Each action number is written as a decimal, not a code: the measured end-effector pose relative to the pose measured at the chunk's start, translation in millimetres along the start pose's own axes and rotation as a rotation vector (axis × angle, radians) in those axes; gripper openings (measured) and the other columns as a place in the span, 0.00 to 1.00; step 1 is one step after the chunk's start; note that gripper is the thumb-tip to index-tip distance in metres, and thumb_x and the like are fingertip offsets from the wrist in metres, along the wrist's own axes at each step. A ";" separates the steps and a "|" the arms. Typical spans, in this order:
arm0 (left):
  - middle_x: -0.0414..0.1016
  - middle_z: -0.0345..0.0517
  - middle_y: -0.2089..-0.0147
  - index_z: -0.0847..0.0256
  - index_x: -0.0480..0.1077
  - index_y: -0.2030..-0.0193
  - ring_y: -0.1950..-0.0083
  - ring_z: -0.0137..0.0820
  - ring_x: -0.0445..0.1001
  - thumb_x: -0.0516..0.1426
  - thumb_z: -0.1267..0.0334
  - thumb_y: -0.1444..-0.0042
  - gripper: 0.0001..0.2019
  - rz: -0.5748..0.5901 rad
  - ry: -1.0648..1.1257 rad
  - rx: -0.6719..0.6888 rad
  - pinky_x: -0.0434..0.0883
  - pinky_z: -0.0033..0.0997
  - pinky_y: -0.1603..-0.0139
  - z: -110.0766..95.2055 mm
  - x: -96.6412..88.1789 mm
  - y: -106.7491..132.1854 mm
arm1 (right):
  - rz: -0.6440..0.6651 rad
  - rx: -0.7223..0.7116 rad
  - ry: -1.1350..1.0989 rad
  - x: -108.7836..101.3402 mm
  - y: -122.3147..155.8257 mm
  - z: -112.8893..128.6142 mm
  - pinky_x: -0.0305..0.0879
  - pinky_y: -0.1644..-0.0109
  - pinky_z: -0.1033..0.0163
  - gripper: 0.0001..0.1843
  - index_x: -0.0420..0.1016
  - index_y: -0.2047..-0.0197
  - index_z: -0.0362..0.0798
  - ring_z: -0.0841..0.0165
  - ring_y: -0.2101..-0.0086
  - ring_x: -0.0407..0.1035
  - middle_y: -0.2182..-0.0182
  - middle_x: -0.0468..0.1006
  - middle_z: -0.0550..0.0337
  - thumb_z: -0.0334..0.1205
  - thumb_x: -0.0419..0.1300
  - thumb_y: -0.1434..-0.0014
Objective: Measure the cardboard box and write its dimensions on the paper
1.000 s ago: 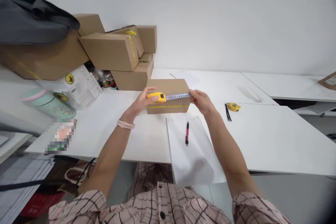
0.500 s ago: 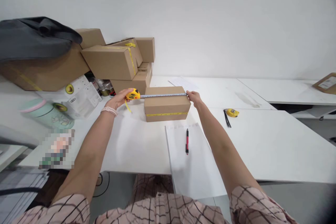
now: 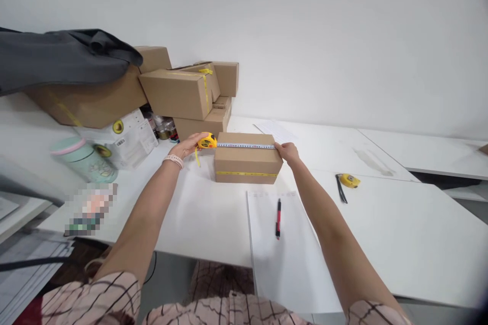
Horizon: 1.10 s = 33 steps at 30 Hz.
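Note:
A small brown cardboard box (image 3: 247,162) with a yellow strip on its front sits on the white table (image 3: 381,223). My left hand (image 3: 190,144) is closed around a yellow tape measure (image 3: 207,141) just off the box's left end. Its tape blade (image 3: 246,145) lies stretched across the box top. My right hand (image 3: 288,153) pinches the blade's end at the box's right edge.
A sheet of white paper (image 3: 285,249) with a red pen (image 3: 278,218) lies in front of the box. A second yellow tape measure (image 3: 348,180) rests to the right. Stacked cardboard boxes (image 3: 179,94), a green flask (image 3: 84,160) and a dark bag (image 3: 64,58) crowd the left.
My left hand has drawn the tape measure case leftward, from over the box's front face to beyond its left end, so the blade now spans the box top. The view has shifted.

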<state>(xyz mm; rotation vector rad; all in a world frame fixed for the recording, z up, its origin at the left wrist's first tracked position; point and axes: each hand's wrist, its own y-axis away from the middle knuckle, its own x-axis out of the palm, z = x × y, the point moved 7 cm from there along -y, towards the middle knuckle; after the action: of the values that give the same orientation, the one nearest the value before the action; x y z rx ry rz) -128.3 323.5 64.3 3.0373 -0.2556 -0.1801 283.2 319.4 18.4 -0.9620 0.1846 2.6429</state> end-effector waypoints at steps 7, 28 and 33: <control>0.80 0.52 0.50 0.59 0.75 0.44 0.57 0.37 0.77 0.70 0.53 0.54 0.30 0.162 -0.114 0.111 0.70 0.30 0.67 -27.0 38.8 64.3 | -0.137 -0.137 -0.116 -40.2 -4.0 26.4 0.56 0.69 0.63 0.20 0.68 0.73 0.49 0.69 0.73 0.63 0.74 0.74 0.58 0.52 0.54 0.34; 0.74 0.46 0.66 0.63 0.69 0.59 0.72 0.36 0.80 0.61 0.42 0.47 0.23 0.234 0.473 -0.131 0.75 0.32 0.75 24.1 219.9 102.6 | 0.119 -0.516 0.131 60.6 -5.0 94.3 0.45 0.28 0.45 0.28 0.68 0.34 0.57 0.58 0.34 0.59 0.34 0.69 0.59 0.52 0.40 0.28; 0.74 0.46 0.65 0.62 0.69 0.57 0.72 0.36 0.80 0.61 0.43 0.46 0.22 0.210 0.480 -0.143 0.75 0.33 0.76 28.2 218.3 102.9 | 0.139 -0.539 0.360 67.3 -2.9 96.7 0.54 0.34 0.44 0.26 0.74 0.46 0.55 0.54 0.41 0.66 0.43 0.78 0.52 0.52 0.37 0.27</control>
<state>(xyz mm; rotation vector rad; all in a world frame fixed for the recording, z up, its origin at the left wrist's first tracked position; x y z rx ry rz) 65.4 182.8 22.4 2.7742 -0.4886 0.5132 177.4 361.2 48.9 -1.6471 -0.4193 2.6706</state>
